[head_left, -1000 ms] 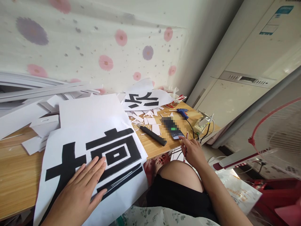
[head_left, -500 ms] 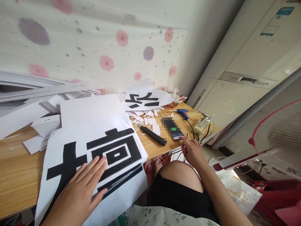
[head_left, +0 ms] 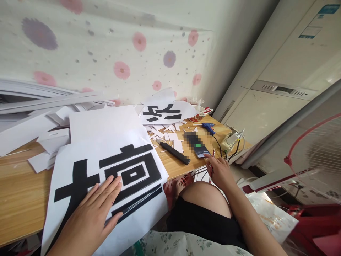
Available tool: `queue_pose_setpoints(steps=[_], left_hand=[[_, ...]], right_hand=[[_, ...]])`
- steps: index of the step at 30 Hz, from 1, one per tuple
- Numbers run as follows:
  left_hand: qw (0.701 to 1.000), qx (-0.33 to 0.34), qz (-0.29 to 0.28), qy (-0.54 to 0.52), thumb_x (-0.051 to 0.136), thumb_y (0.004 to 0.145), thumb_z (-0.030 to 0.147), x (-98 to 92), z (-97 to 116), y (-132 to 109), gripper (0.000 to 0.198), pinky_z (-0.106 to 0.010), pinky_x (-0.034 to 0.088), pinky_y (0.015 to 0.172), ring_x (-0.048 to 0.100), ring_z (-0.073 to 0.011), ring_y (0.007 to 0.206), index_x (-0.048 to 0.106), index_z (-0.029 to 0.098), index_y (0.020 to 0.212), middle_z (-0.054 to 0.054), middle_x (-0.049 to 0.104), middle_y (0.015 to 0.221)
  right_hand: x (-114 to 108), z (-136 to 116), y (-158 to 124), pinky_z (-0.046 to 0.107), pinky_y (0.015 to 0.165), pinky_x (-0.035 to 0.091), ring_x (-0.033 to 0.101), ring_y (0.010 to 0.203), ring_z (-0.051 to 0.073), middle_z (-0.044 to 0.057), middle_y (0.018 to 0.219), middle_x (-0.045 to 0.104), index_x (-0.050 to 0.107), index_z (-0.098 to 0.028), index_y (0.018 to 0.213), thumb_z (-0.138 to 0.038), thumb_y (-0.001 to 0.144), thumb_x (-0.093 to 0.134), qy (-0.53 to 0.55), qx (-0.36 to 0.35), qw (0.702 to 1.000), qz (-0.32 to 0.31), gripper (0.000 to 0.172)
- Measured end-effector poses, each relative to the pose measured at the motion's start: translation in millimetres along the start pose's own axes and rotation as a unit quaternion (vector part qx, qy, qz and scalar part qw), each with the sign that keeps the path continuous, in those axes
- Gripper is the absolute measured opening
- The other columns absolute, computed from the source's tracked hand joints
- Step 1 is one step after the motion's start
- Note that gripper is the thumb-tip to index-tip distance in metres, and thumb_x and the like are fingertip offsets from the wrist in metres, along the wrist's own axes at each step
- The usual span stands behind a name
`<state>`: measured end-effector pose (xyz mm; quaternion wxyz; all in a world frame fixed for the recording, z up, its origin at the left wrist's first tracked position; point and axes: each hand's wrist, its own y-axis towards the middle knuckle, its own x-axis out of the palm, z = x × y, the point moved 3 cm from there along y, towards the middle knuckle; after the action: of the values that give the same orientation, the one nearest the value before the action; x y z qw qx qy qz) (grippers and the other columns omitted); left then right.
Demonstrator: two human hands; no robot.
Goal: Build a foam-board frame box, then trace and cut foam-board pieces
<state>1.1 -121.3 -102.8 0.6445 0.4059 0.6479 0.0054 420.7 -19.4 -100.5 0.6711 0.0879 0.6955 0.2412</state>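
Note:
My left hand [head_left: 99,203] lies flat, fingers out, on a large white paper sheet [head_left: 103,124] printed with a big black character [head_left: 145,174]. At the table's front edge, my right hand [head_left: 220,171] holds a slim red pencil [head_left: 213,153], its tip end hidden or too small to tell. The right index finger reaches to the lower end of a smartphone [head_left: 203,152], seemingly touching the screen, which is partly blurred out. Left of the phone rests a black utility knife [head_left: 174,152]. Small white offcuts [head_left: 178,145] are scattered beside it.
A blue glue gun [head_left: 208,128] and a power strip [head_left: 230,140] with cables sit at the table's right end. Behind are another printed sheet [head_left: 162,119], a red-patterned bowl [head_left: 196,118] and piled white board strips [head_left: 29,124]. A fan [head_left: 317,167] stands at right.
The view has shifted very slightly. Both hands keep their places, the left on the sheet and the right at the phone with the pencil.

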Motion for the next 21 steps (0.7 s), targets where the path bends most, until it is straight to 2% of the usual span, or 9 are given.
queue_pose_setpoints(steps=[8,13,21], left_hand=[[1.0,-0.011,-0.008,-0.019,0.046,0.091,0.046,2.7,-1.4,-1.8,0.066,-0.041,0.04,0.107,0.053,-0.0287,0.128,0.033,0.017,0.149,-0.01,0.053,0.144],[1.0,0.0,-0.005,-0.002,0.045,0.092,0.045,1.4,-0.9,-0.8,0.064,-0.041,0.039,0.104,0.053,-0.0285,0.127,0.035,0.015,0.148,-0.01,0.054,0.143],[1.0,0.008,-0.007,0.019,0.042,0.092,0.044,-1.0,0.2,1.7,0.065,-0.042,0.04,0.101,0.054,-0.0286,0.126,0.033,0.013,0.148,-0.011,0.055,0.142]], right_hand=[[-1.2,-1.1,0.9,0.041,0.082,0.043,0.057,0.082,0.026,0.008,0.087,0.072,0.063,-0.021,0.112,-0.019,0.091,0.042,-0.004,0.003,1.0,0.002,0.03],[-2.4,-1.8,1.3,0.04,0.081,0.043,0.058,0.082,0.026,0.008,0.093,0.073,0.065,-0.022,0.101,-0.02,0.091,0.043,-0.004,0.0,1.0,0.005,0.025],[-2.5,-1.8,1.0,0.042,0.082,0.043,0.058,0.081,0.027,0.009,0.092,0.073,0.062,-0.021,0.111,-0.017,0.09,0.041,0.002,0.004,1.0,-0.003,0.03]])
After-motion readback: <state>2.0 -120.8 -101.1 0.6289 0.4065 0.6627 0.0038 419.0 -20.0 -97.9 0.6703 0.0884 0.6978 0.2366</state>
